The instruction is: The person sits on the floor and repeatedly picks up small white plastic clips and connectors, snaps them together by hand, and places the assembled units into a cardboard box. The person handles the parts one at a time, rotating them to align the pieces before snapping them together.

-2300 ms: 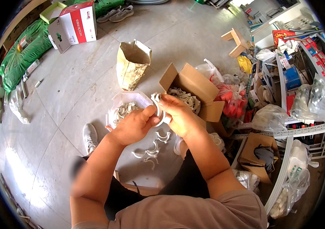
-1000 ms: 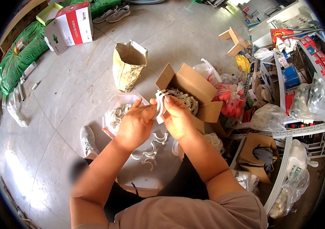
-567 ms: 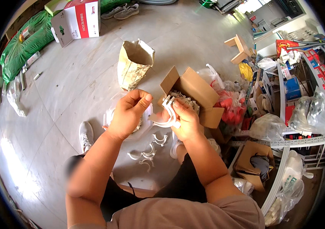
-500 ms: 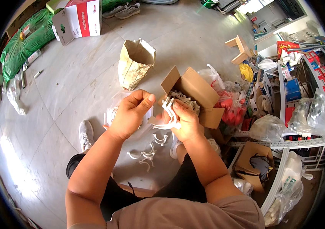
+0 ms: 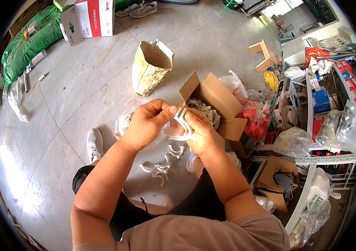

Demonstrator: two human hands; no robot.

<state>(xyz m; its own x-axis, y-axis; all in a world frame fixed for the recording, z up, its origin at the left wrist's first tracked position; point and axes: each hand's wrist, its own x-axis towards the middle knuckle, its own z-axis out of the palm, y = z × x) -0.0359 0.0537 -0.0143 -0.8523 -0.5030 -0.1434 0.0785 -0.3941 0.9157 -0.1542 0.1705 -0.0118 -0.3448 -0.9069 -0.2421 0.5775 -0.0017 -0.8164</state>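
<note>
White plastic pipe clip pieces [image 5: 182,126], curved like half rings, sit in my right hand [image 5: 201,133], whose thumb and fingers close round them. My left hand [image 5: 148,124] is closed in a pinch, its thumb tip right at the clip's upper end. Whatever it pinches is too small or hidden to make out. Below, on the floor between my feet, lie several loose white clip halves [image 5: 161,165]. Behind my left hand is a clear plastic bag or tub with more white pieces [image 5: 123,122], partly covered by the hand.
An open cardboard box [image 5: 219,98] of white clips stands just beyond my right hand. Farther off is an open paper sack [image 5: 148,75]. Crowded shelving [image 5: 311,159] runs along the right, with a red-filled plastic bag [image 5: 254,119] beside it. A small wooden stool [image 5: 265,56] stands beyond.
My left hand has moved slightly right, bringing its thumb from a small gap up to the clip's upper end. The right hand has shifted slightly left and still holds the clip pieces.
</note>
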